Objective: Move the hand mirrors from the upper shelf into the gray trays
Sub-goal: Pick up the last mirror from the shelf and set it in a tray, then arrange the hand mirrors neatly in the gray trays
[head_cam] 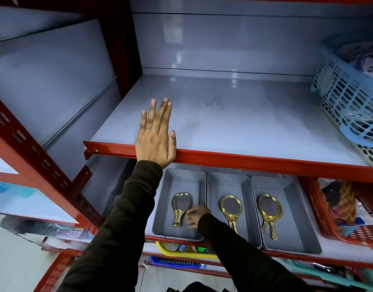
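My left hand [156, 133] lies flat and open on the front edge of the upper shelf [234, 114], whose grey surface holds no mirrors. Below, three gray trays sit side by side. The left tray [166, 207] holds gold hand mirrors [180, 207], stacked. My right hand [196, 216] hovers inside this tray just right of the mirror handles, fingers curled, holding nothing that I can see. The middle tray [247, 220] holds gold mirrors [231, 209]. The right tray [295, 220] holds gold mirrors [269, 211] too.
Blue and white plastic baskets [349, 106] stand at the right end of the upper shelf. A red basket [349, 218] with goods sits right of the trays. Yellow [181, 250] and blue baskets fill lower shelves. A red steel upright [34, 148] runs at the left.
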The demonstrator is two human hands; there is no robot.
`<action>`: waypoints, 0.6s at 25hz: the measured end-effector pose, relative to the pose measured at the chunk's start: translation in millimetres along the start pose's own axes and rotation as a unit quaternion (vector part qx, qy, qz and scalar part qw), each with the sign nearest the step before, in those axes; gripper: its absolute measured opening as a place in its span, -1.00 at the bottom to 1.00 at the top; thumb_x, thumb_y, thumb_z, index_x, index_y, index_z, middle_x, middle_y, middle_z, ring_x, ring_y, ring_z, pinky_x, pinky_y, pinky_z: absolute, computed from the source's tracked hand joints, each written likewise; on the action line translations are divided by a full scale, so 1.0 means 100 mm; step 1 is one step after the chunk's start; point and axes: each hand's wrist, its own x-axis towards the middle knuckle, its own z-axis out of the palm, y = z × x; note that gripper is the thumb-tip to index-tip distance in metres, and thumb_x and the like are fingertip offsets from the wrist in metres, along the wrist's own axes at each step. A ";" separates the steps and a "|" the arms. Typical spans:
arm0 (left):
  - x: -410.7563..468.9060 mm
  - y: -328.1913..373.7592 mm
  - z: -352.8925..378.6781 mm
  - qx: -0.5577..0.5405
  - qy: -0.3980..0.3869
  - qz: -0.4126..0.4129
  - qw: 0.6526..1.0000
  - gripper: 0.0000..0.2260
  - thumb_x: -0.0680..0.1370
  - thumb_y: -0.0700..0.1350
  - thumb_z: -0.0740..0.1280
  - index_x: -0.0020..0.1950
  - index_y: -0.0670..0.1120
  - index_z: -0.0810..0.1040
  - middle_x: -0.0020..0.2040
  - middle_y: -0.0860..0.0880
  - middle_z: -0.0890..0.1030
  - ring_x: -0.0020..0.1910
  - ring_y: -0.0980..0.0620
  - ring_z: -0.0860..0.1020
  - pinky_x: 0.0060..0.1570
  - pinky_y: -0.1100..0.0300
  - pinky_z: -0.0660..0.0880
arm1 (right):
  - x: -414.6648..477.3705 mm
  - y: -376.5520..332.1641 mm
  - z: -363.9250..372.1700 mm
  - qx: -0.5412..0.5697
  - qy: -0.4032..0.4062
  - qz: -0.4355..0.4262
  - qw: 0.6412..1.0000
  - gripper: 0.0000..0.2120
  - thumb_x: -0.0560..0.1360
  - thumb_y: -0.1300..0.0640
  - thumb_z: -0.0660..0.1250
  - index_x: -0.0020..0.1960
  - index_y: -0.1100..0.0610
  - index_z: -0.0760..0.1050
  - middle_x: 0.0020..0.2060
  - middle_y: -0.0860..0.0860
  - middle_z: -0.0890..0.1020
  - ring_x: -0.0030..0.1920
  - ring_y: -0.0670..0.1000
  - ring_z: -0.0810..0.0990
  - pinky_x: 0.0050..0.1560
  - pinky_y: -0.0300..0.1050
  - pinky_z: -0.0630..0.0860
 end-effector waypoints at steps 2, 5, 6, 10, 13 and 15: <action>0.01 0.02 -0.02 0.000 -0.011 0.000 1.000 -0.42 0.60 0.01 -0.07 0.61 -0.16 0.11 0.61 -0.05 0.14 0.62 -0.08 0.00 0.59 0.02 -0.11 | -0.07 -0.01 -0.11 -0.006 0.000 -0.038 0.999 -0.86 0.57 0.29 0.28 0.09 0.34 0.52 0.02 0.30 0.64 -0.01 0.21 0.64 0.00 0.06 0.61; -0.02 0.07 -0.10 -0.007 -0.014 -0.013 1.000 -0.44 0.62 0.00 -0.08 0.61 -0.16 0.12 0.61 -0.07 0.13 0.62 -0.07 0.00 0.59 0.01 -0.14 | -0.22 -0.04 -0.36 0.059 -0.004 -0.068 0.996 -0.76 0.56 0.25 0.32 0.15 0.39 0.52 0.09 0.34 0.62 -0.06 0.19 0.63 -0.15 -0.02 0.61; -0.07 0.11 -0.13 -0.021 -0.004 -0.029 0.999 -0.45 0.62 0.00 -0.07 0.60 -0.16 0.12 0.62 -0.06 0.13 0.62 -0.06 -0.02 0.58 0.00 -0.15 | -0.28 -0.05 -0.49 0.082 -0.005 -0.074 0.994 -0.78 0.57 0.24 0.32 0.13 0.36 0.54 0.13 0.35 0.61 -0.05 0.19 0.62 -0.19 -0.06 0.61; -0.57 0.53 -0.23 -0.124 0.057 -0.034 0.990 -0.49 0.62 -0.03 0.00 0.56 -0.14 0.21 0.55 -0.07 0.28 0.57 -0.05 0.19 0.57 -0.05 0.00 | -0.47 0.00 -1.10 0.157 0.023 -0.092 0.983 -0.78 0.58 0.23 0.29 0.16 0.33 0.52 0.15 0.34 0.59 -0.09 0.19 0.63 -0.12 -0.02 0.58; -0.98 1.07 -0.20 -0.206 -0.009 -0.009 0.978 -0.52 0.61 -0.02 0.03 0.53 -0.11 0.26 0.46 -0.07 0.40 0.41 0.01 0.37 0.46 0.15 0.19 | -0.60 0.07 -1.56 0.198 0.052 -0.097 0.974 -0.65 0.56 0.26 0.32 0.29 0.40 0.46 0.15 0.35 0.61 -0.09 0.20 0.64 -0.13 -0.01 0.59; -1.12 1.45 -0.10 -0.249 -0.109 -0.030 0.962 -0.53 0.61 -0.02 0.07 0.53 -0.07 0.26 0.42 -0.08 0.45 0.36 0.04 0.40 0.38 0.22 0.22 | -0.67 0.12 -1.84 0.214 0.066 -0.094 0.970 -0.64 0.58 0.26 0.29 0.33 0.40 0.43 0.23 0.36 0.58 0.08 0.27 0.63 -0.04 0.02 0.59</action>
